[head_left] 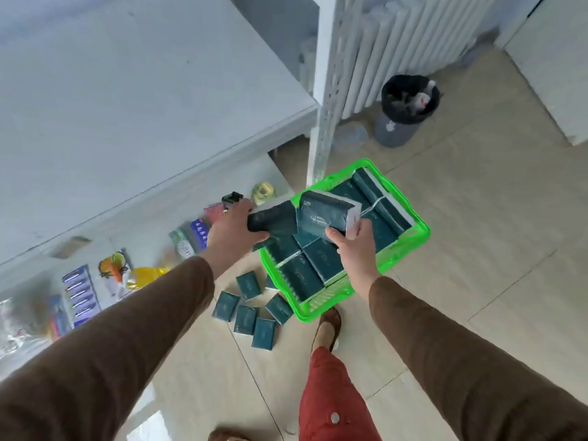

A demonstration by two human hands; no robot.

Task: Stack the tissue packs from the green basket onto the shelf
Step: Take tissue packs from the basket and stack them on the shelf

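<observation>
Tiled floor (477, 281), green basket (410, 246) half hidden by hands. Left hand (234, 235) grips blurry pack (273, 218); right hand (358, 249) grips clear pack (324, 214).

Lined bin (409, 108) beside radiator (391, 43); tiled floor (493, 249).

Single head cam, wide-angle, steep downward look past shelf (127, 100) to floor (477, 249), close range.

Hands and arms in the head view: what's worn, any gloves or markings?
Both hands are bare: no gloves, rings or watch visible on the left hand or the right hand. Each arm wears a plain brown long sleeve, left sleeve and right sleeve, ending at the wrist. No logos or markings.
</observation>
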